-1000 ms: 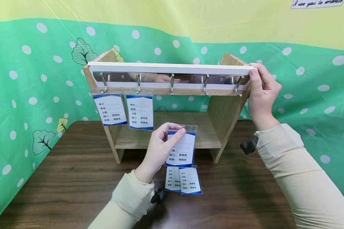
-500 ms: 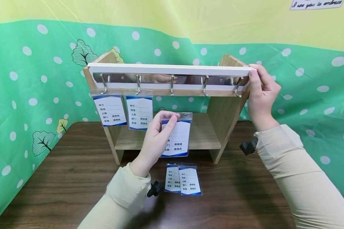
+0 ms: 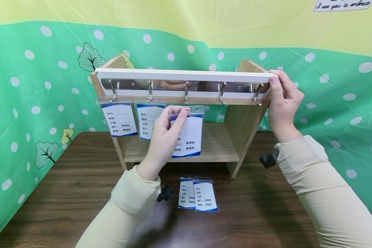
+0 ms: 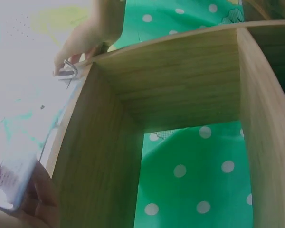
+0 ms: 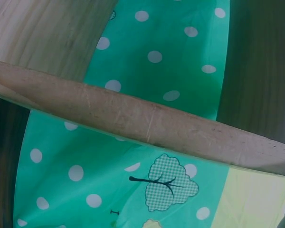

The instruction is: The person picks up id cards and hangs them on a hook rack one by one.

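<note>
My left hand (image 3: 164, 135) pinches 1 card (image 3: 190, 134), long side upright, just below middle hook (image 3: 186, 92); right hand (image 3: 283, 103) grips rail (image 3: 173, 74).

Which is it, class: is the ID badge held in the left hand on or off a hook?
Off. The left hand pinches the ID badge by its top, below the middle hook, whose tip shows bare.

Clear plastic badge (image 3: 193, 132), white and blue: upright, pinched near its top edge, below the middle hook (image 3: 186, 92) of the white rail (image 3: 173, 74).
</note>
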The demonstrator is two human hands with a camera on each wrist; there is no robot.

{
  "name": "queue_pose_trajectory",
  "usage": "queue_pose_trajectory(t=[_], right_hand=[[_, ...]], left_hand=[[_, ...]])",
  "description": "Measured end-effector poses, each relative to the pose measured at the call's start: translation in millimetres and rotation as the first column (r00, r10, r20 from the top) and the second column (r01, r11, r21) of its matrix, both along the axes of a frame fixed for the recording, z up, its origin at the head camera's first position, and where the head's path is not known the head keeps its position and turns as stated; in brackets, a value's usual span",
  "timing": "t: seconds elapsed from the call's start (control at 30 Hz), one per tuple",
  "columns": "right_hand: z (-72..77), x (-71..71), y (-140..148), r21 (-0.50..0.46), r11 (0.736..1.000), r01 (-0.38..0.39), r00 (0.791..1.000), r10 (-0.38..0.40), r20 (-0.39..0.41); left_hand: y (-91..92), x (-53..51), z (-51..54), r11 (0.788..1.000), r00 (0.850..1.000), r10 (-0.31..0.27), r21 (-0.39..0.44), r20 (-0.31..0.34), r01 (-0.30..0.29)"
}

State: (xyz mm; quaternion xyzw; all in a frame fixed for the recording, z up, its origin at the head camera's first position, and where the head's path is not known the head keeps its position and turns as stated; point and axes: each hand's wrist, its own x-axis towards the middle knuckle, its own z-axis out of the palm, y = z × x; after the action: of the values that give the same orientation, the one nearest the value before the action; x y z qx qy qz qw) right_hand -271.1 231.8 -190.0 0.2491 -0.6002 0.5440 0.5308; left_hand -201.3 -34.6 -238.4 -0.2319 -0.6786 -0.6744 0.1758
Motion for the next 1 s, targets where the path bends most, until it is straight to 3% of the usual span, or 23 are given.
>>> queue_pose_trajectory(t=[0.27, 0.57, 0.8, 1.0], right_hand=[[-1.8, -1.4, 1, -0.024, 1.000, -0.005, 1.000, 0.005, 0.009], [-0.9, 0.6, 0, -0.012, 1.000, -0.003, 1.000, 0.003, 0.000], [-3.6, -7.6, 4, -0.009, 1.000, 0.007, 1.000, -0.007, -0.005], [-4.7, -14.3, 11, -0.032, 0.999, 0.018, 1.000, -0.017, 0.024]], left_hand=[[-1.1, -10.3, 4.6, 1.000, 1.000, -0.010, -0.005, 0.020, 0.010], [1.6, -15.8, 8.7, 1.000, 1.000, 0.017, -0.010, -0.015, -0.017], [0.6, -17.5, 10.4, 0.992, 0.994, 0.086, -0.087, -0.062, -0.091], [0.9, -22.8, 8.2, 0.978, 0.977, 0.150, -0.119, -0.155, -0.169]])
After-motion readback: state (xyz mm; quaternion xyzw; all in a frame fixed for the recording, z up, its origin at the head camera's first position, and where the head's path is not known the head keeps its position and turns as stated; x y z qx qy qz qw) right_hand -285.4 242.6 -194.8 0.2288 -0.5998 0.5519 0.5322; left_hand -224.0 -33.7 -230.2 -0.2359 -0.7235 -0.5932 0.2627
